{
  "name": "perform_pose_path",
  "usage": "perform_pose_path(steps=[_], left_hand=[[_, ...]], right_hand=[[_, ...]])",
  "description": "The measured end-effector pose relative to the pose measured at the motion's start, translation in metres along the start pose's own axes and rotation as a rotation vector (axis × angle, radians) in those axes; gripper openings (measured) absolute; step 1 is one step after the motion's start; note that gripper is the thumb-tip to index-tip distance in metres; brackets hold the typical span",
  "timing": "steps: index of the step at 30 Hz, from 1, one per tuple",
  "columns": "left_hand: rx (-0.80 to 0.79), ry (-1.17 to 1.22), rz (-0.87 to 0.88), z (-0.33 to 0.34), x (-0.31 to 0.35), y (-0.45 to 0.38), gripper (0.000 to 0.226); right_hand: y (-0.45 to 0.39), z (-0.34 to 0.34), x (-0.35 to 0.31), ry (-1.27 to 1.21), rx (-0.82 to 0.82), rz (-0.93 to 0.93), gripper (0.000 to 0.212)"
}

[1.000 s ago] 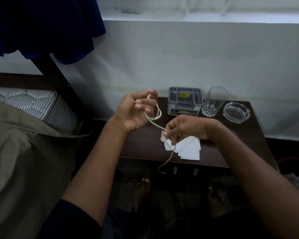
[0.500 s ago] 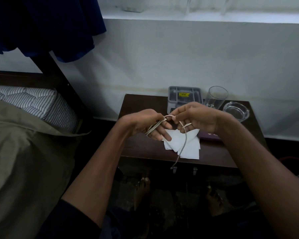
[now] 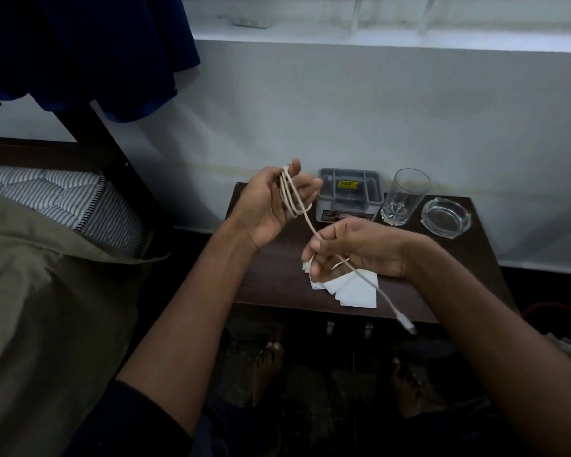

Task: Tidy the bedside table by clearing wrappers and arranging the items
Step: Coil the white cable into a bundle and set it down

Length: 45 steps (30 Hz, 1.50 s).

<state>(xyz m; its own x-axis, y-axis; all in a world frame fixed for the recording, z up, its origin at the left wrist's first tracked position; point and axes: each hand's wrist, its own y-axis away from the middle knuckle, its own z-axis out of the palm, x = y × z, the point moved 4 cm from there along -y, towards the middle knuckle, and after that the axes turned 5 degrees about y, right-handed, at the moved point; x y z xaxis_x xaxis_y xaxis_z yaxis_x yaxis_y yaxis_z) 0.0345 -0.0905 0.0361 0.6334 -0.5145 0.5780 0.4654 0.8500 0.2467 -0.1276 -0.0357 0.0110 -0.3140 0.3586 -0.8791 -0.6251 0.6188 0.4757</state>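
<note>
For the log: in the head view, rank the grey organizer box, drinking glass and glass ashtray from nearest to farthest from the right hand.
From the right hand:
1. grey organizer box, just behind it.
2. drinking glass, right of the box.
3. glass ashtray, far right of the table.

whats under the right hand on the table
White paper pieces lie on the bedside table beneath the right hand, which holds the white cable. How far the papers extend under the hand is hidden.

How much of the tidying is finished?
Lined up at the back already: grey plastic organiser box, clear drinking glass, glass ashtray. In hand: the left hand holds loops of the white charging cable; the right hand feeds the loose end. Left: the white paper pieces on the dark wooden bedside table.
</note>
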Motion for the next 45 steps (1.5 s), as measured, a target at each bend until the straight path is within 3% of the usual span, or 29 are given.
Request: perform_pose_path(steps=[2, 3, 5, 8, 12, 15, 17, 22, 25, 28, 31, 35, 37, 41, 45], left_hand=[[-0.155, 0.219, -0.164, 0.008, 0.003, 0.007, 0.028], [-0.229, 0.214, -0.236, 0.012, 0.003, 0.011, 0.025], [-0.309, 0.047, -0.32, 0.014, 0.001, 0.016, 0.02], [-0.297, -0.185, -0.439, 0.011, -0.012, 0.018, 0.017], [-0.284, -0.547, -0.53, 0.01, -0.03, 0.014, 0.028], [-0.269, -0.856, -0.535, 0.013, -0.042, 0.011, 0.032], [-0.154, -1.052, -0.5, 0.01, -0.046, 0.008, 0.037], [0.005, -1.357, -0.29, 0.004, -0.048, 0.0, 0.044], [0.149, -1.301, -0.017, 0.001, -0.039, -0.007, 0.045], [0.278, -0.97, 0.124, 0.001, -0.034, -0.015, 0.045], [0.248, -0.603, 0.095, 0.006, -0.043, -0.017, 0.04], [0.258, -0.411, 0.144, 0.007, -0.042, -0.018, 0.033], [0.3, -0.414, 0.156, 0.005, -0.037, -0.017, 0.031], [0.427, -0.596, 0.128, -0.002, -0.03, -0.012, 0.034], [0.435, -0.782, 0.048, -0.004, -0.033, -0.013, 0.038]], right_hand=[[0.001, -0.003, 0.006, 0.063, 0.009, 0.057, 0.027], [0.003, -0.007, 0.007, 0.061, 0.043, 0.08, 0.027], [0.004, -0.02, 0.01, 0.023, 0.134, 0.102, 0.026], [0.01, -0.039, 0.006, -0.054, 0.28, 0.124, 0.003], [0.012, -0.054, 0.008, -0.074, 0.494, 0.168, 0.032], [0.006, -0.052, 0.008, -0.121, 0.575, 0.155, 0.034], [0.004, -0.049, 0.007, -0.103, 0.601, 0.14, 0.033], [0.005, -0.043, -0.001, -0.195, 0.595, 0.017, 0.023], [0.006, -0.04, -0.005, -0.464, 0.579, -0.078, 0.016], [0.001, -0.029, -0.006, -0.575, 0.467, -0.096, 0.018], [-0.003, -0.018, -0.006, -0.457, 0.408, -0.072, 0.01], [0.0, -0.023, -0.002, -0.144, 0.634, -0.044, 0.023], [0.002, -0.027, -0.004, -0.109, 0.657, -0.088, 0.025], [0.016, -0.037, -0.017, -0.045, 0.51, -0.177, 0.014], [0.029, -0.054, -0.021, -0.214, 0.608, -0.326, 0.009]])
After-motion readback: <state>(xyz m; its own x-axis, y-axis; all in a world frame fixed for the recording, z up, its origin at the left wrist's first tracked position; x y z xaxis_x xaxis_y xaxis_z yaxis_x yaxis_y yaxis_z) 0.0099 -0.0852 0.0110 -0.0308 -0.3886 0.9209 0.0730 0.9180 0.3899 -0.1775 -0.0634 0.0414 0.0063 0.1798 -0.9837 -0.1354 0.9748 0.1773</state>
